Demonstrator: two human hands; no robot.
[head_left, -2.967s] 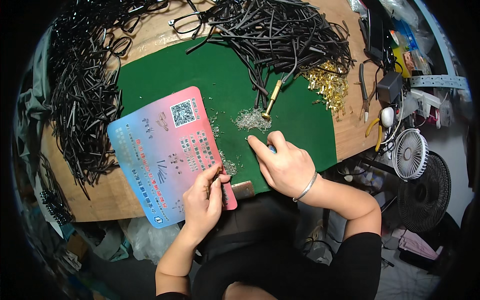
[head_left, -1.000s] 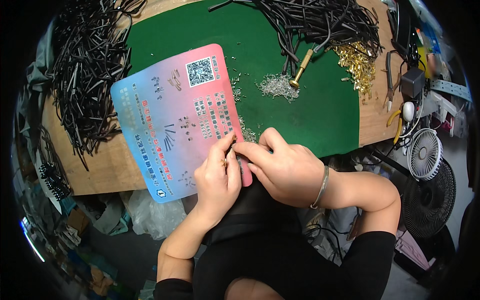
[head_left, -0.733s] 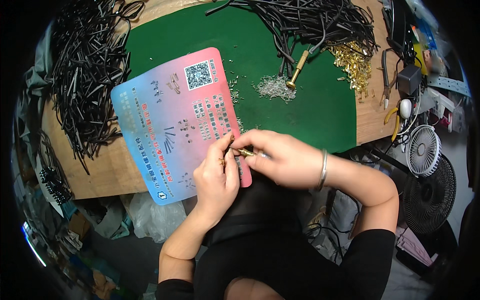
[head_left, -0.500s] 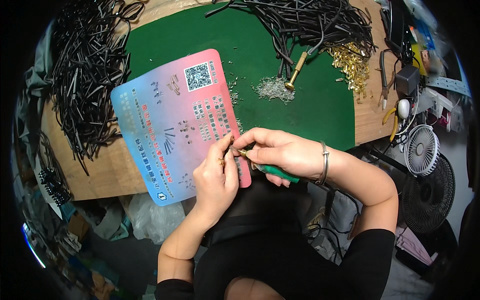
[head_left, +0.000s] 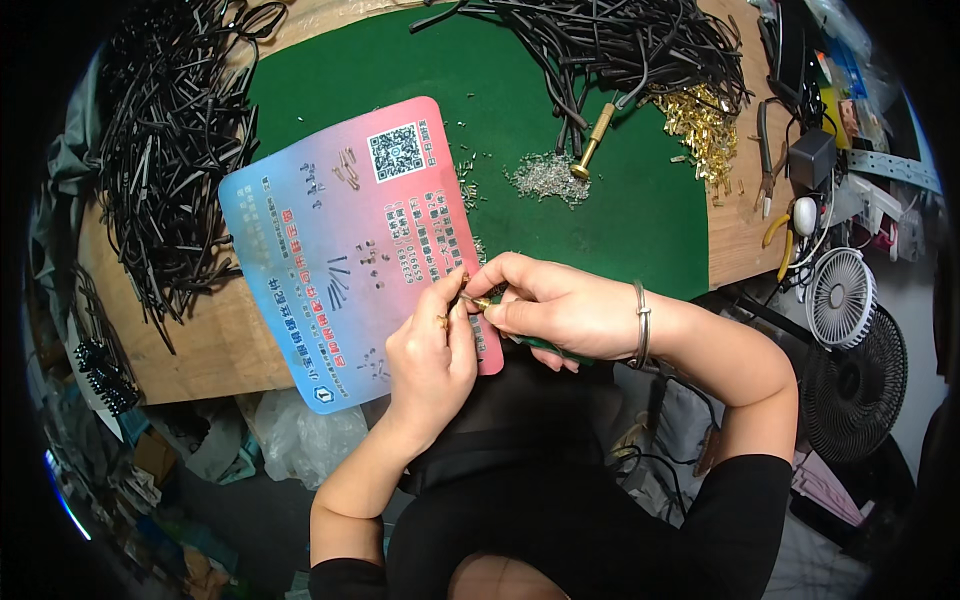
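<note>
Over the near edge of a pink-and-blue printed mat, my two hands meet fingertip to fingertip. My left hand is closed in a pinch on a tiny part, mostly hidden by the fingers. The fingers of my right hand wrap round a screwdriver with a brass collar and green handle, its tip directed at the left fingertips. Beyond them on a green mat lies a heap of tiny silvery screws, with a brass tool resting at its right side.
Black strips pile up at the left; a tangle of black pieces lies at the back. Small gold pieces spread to its right. Pliers, a black box-shaped adapter and a small white fan line the right side.
My right hand has rolled and edged slightly left around the screwdriver, so less of the green handle shows. My left hand keeps its pinch in nearly the same place.
</note>
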